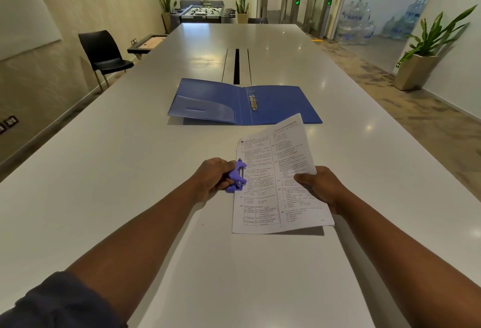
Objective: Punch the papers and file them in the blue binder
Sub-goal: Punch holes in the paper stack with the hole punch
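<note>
**Both hands closed, one on the punch and one on the papers**

Gripping a small purple hole punch [236,176], the left hand [212,178] is wrapped round its near end, fingers curled and pressed against the handle. At the opposite side the right hand [321,188] pinches the papers [278,179], thumb on top and fingers underneath at the right edge.

These papers are white printed sheets with two columns of small black text and a ruled box in the lower left corner. They sit tilted, the right edge lifted off the white table [130,171] and casting a shadow below. Their left edge sits in the mouth of the punch, about halfway along the side, so the sheets span the gap between the two hands.

Beyond them the blue binder [244,102] lies open flat, its metal rings [253,103] showing in the middle and a clear pocket inside its left cover. Its near edge lies just beyond the top corner of the papers
</note>
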### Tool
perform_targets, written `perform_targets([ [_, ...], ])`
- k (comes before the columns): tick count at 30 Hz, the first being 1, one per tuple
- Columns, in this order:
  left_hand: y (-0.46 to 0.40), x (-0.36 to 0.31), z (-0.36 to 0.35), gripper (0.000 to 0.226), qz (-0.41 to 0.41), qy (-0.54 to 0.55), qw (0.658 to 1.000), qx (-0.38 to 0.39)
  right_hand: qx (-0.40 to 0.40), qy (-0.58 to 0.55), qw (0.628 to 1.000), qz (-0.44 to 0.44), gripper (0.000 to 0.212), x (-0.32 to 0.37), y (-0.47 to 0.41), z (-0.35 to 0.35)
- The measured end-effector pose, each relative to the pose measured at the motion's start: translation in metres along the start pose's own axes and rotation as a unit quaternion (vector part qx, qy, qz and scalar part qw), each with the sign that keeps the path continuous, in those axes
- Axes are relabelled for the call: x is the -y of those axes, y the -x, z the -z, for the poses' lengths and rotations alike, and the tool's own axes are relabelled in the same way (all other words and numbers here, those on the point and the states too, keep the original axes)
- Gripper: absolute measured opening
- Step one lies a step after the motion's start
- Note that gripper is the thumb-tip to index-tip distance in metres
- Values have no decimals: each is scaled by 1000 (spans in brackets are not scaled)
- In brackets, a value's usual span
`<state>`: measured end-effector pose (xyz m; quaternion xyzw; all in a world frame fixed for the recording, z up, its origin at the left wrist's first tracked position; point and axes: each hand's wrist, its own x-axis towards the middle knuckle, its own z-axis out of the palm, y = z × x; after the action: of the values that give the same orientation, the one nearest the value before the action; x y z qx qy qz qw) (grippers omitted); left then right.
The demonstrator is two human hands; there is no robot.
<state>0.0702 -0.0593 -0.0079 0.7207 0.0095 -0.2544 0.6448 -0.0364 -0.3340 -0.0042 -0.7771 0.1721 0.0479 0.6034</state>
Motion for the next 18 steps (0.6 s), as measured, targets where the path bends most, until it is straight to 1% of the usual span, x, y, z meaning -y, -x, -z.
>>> perform_targets([
  [4,-2,1,-2,22,2,-11,1000,-23,-2,6,1000,-3,18,-1,0,1],
  [8,-6,-4,1,25,39,-32,998,-26,-1,2,1000,-4,16,-1,0,0],
  [10,-7,-10,3,28,52,-112,991,-51,0,4,1000,-5,14,-2,-1,1],
  [12,-12,-16,6,39,71,-223,970,-69,0,4,1000,-5,15,-3,-1,1],
  [14,-19,-22,8,48,89,-306,946,-66,-1,-12,1000,-6,22,-4,0,1],
  [15,-23,-24,8,49,97,-323,939,-60,-2,-17,1000,-6,25,-4,0,1],
  [18,-29,-26,10,51,144,-325,934,-33,-10,-7,1000,-1,28,-4,-2,1],
])
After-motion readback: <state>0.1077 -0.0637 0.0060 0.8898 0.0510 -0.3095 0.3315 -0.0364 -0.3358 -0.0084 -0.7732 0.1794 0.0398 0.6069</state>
